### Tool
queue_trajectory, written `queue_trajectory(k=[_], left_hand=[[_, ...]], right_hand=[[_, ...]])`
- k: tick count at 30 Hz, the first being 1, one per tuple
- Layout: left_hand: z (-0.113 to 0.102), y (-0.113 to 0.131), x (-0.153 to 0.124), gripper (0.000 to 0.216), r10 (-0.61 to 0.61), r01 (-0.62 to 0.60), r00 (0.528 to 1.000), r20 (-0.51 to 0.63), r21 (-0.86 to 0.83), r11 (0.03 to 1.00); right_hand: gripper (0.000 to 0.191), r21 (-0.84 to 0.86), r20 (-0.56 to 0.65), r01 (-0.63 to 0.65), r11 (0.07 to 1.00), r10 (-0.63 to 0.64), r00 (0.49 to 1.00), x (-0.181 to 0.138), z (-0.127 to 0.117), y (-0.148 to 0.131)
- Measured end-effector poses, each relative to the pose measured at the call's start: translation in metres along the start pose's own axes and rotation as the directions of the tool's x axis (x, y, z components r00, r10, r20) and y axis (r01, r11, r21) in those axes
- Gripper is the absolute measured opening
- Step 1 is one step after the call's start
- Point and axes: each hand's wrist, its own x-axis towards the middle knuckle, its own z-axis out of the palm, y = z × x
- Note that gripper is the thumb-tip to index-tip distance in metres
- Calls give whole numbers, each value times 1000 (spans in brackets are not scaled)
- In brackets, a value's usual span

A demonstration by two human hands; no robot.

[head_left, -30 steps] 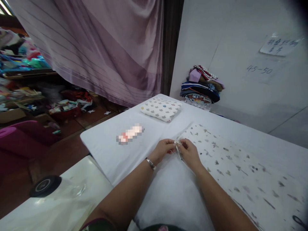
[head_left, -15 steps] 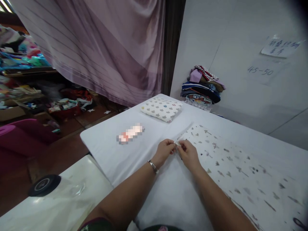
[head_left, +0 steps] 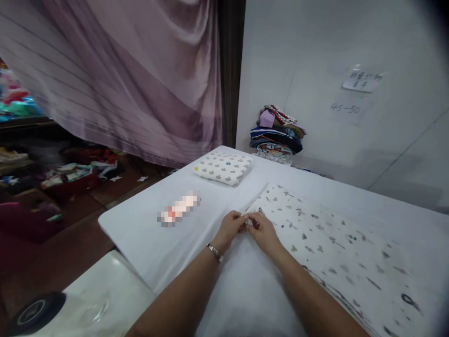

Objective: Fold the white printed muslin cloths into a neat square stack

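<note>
A white cloth (head_left: pixel 326 236) printed with small grey and brown plant-like figures lies in layers on the right side of the white-covered table (head_left: pixel 133 220). At its near-left corner, my left hand (head_left: pixel 228 229) and my right hand (head_left: pixel 264 232) meet, fingertips touching or nearly so. Both pinch the cloth's edge there, though the fingers hide most of the gripped part. My left wrist wears a metal band (head_left: pixel 214 252). Farther back sits a folded white cloth (head_left: pixel 222 169) with grey printed shapes, touched by neither hand.
A blurred-out oblong item (head_left: pixel 178 209) lies left of my hands. Folded textiles (head_left: pixel 277 133) are stacked by the wall. A purple curtain (head_left: pixel 168 84) hangs behind the table. At lower left, a dark round object (head_left: pixel 35 313) rests on a pale surface (head_left: pixel 105 285).
The camera view has shifted, so the scene sits farther left. My fingertips have drawn closer together; the cloth layers that showed between them are now mostly covered.
</note>
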Motion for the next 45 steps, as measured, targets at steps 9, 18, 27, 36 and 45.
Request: queue_trajectory(k=[9,18,27,36,45], left_hand=[[21,47,-1,26,-14,48,981,193,-174,984],[19,47,22,15,-72,81,991,116,-78,994],[-2,36,17,17,-84,80,996,15,203,976],[-8,16,19,10,26,21,997,-66,620,784],[-2,34,19,10,69,-72,997,43,856,513]], right_hand=[[54,-557,56,4,830,33,998,-52,-46,-2],[50,-772,-3,1,635,-4,1000,-118,-97,30],[38,-739,7,29,673,-35,999,-131,-108,41],[36,-707,95,96,701,-40,995,-146,-105,51],[41,-805,-74,-45,592,-24,997,-210,-145,65]])
